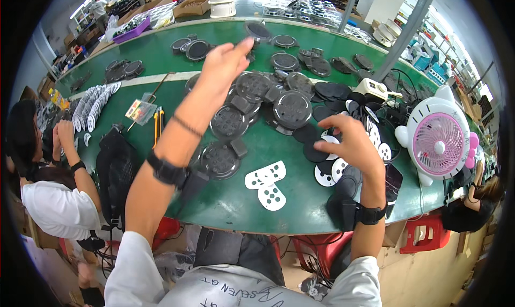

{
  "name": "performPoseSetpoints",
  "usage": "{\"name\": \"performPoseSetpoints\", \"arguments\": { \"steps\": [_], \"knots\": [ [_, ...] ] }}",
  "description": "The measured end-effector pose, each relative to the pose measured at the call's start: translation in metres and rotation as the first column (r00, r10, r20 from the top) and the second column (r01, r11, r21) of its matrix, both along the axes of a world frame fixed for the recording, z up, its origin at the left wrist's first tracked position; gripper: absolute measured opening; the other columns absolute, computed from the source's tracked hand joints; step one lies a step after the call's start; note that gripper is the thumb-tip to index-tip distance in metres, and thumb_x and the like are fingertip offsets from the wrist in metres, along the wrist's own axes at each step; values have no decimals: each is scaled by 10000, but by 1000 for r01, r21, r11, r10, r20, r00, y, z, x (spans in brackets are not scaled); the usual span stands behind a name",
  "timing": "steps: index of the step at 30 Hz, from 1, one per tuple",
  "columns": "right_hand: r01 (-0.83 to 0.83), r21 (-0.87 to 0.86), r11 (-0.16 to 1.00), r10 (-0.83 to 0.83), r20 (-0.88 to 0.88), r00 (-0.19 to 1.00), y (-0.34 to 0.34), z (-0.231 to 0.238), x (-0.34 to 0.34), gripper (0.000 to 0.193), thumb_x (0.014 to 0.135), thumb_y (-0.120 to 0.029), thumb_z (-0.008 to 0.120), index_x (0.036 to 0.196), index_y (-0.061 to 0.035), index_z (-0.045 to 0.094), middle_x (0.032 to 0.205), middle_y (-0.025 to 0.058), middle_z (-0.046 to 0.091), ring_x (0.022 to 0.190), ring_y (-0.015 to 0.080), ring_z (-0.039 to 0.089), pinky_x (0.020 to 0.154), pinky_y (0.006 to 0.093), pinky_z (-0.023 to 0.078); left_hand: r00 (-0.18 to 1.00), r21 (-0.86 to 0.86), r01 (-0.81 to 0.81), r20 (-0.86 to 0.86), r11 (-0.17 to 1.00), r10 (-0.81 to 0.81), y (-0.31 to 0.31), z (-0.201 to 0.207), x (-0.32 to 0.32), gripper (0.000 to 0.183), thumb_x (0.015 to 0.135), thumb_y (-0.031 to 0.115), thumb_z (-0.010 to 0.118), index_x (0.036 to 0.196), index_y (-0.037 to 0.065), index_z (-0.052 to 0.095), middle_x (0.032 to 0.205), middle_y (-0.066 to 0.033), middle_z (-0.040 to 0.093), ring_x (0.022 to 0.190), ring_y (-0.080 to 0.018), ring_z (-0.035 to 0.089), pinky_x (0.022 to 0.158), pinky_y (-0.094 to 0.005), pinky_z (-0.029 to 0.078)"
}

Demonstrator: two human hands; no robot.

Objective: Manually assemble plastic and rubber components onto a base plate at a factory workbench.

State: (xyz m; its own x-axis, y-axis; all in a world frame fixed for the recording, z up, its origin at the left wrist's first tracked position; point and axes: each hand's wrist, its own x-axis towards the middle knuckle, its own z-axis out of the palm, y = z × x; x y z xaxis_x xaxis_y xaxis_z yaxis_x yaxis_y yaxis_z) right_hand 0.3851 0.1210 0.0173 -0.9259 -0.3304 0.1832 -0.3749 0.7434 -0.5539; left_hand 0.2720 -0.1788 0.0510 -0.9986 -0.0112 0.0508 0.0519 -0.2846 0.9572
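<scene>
My left hand (228, 63) reaches far out over the table, fingers closed at the near edge of a dark round plastic part (258, 31), which tilts up. My right hand (346, 140) hovers with thumb and fingers apart, holding nothing, above black discs (315, 150) and white discs with holes (339, 169). Several round black housings with clear rims (292, 109) are heaped between my hands, and another housing (220, 160) lies by my left forearm. Nearer me are two white perforated pieces (265, 175), resting on a third white piece (272, 197).
A pink and white fan (439, 139) stands at the right, near a cream power box (371, 89) with cables. To the left lie a yellow cutter (159, 125), a black bag (119, 173) and rows of white pieces (95, 106). A co-worker (59, 199) sits at the left.
</scene>
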Motion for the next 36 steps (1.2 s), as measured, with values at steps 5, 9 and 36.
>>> {"name": "performPoseSetpoints", "arguments": {
  "steps": [5, 9, 36],
  "knots": [
    [-75, 122, 990, 70, 45, 997, -2, -10, 3, 464, 689, -132, 871, 1107, -22, 703, 1061, 142, 646, 1040, 339, 608, 919, 411, 494, 984, -132, 90, -142, 987, -109, 1, -46, 71, 515, 966, 187, 715, 1382, -25, 496, 1326, -114, 588, 1206, -170, 583, 1042, -319, 476],
    [-128, 17, 992, 126, 90, 988, -7, 8, 2, 306, 699, 1, 811, 988, -43, 721, 976, 114, 619, 1020, 309, 615, 917, 383, 497, 964, -190, 159, -182, 969, -194, 4, -58, 96, 333, 964, 90, 687, 1265, 13, 567, 1234, -72, 636, 1168, -143, 593, 1042, -297, 461],
    [62, -759, 648, 287, 319, 903, -76, -4, 24, 376, 877, -5, 785, 1187, 25, 574, 920, 88, 711, 837, 123, 701, 768, 251, 571, 898, -19, 426, -113, 904, -426, 2, -51, 129, 520, 927, -2, 705, 1392, 20, 473, 1187, -105, 644, 1053, -160, 672, 857, -288, 585]
  ]
}}
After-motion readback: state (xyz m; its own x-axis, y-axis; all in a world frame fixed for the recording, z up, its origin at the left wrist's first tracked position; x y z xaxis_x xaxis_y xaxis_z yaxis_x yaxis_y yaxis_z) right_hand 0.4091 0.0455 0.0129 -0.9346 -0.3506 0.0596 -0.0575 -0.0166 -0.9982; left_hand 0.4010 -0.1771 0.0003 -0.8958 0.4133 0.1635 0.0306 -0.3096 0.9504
